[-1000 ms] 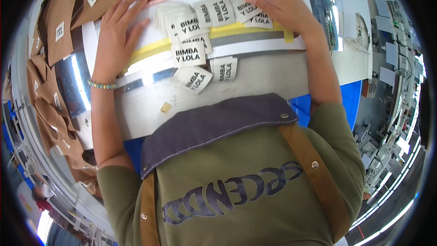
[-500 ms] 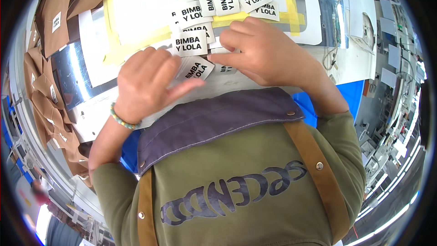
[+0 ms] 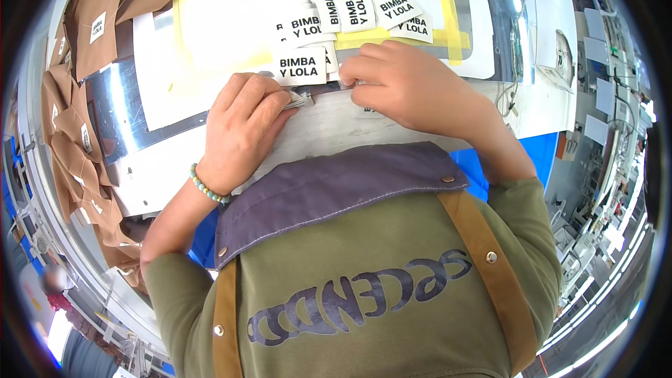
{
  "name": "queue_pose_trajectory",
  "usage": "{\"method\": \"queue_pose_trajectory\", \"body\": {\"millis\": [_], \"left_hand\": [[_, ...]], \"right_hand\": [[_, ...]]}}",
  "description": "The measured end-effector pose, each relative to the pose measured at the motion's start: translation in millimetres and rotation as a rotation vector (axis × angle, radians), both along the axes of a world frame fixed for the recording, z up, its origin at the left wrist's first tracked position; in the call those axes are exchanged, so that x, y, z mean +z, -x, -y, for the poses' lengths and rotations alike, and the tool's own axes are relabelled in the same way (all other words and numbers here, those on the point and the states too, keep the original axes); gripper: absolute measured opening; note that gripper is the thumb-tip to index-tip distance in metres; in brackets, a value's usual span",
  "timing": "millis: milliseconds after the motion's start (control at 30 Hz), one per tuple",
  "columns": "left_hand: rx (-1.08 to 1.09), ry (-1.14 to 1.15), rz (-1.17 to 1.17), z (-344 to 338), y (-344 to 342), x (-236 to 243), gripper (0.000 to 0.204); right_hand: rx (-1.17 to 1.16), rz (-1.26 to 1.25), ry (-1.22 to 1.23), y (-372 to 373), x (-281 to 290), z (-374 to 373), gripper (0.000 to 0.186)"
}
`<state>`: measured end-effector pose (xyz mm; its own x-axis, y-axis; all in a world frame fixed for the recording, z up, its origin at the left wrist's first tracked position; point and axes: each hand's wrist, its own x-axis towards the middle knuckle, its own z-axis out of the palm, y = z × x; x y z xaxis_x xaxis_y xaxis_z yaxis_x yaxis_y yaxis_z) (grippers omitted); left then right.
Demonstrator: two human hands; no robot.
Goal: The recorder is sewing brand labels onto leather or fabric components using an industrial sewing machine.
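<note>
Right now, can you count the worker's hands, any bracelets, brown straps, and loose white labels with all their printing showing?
Bare left hand and right hand: 2
Multicoloured beaded bracelet: 1
Brown fabric straps: 2
Loose white rectangular labels, printing whole: 3
Total: 8

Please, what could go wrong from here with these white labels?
The thin stack of white labels pinched in the left hand looks fanned, so pieces might slip out.

The right hand partly covers a white label on the pale grey tabletop and could drag it.

The white rectangular labels with black print overlap near both hands; a knuckle might scatter them.
</note>
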<state>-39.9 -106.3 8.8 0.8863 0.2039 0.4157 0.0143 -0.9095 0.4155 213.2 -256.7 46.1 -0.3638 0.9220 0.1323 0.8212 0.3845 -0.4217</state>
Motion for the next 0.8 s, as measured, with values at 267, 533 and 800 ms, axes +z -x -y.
{"method": "queue_pose_trajectory", "body": {"millis": [267, 533, 800], "left_hand": [[-0.107, 0.045, 0.007, -11.5, -2.4, -0.8, 0.035], [-0.014, 0.523, -0.012, -21.1, 4.4, 19.9, 0.035], [0.106, 0.301, 0.012, -54.6, -57.9, 21.6, 0.059]], "right_hand": [[-0.433, -0.538, 0.135, -16.9, 4.5, -26.3, 0.012], [-0.655, -0.419, 0.190, -54.7, 15.4, -33.8, 0.031], [-0.244, -0.018, -0.224, -64.6, -3.0, -42.3, 0.028]]}}
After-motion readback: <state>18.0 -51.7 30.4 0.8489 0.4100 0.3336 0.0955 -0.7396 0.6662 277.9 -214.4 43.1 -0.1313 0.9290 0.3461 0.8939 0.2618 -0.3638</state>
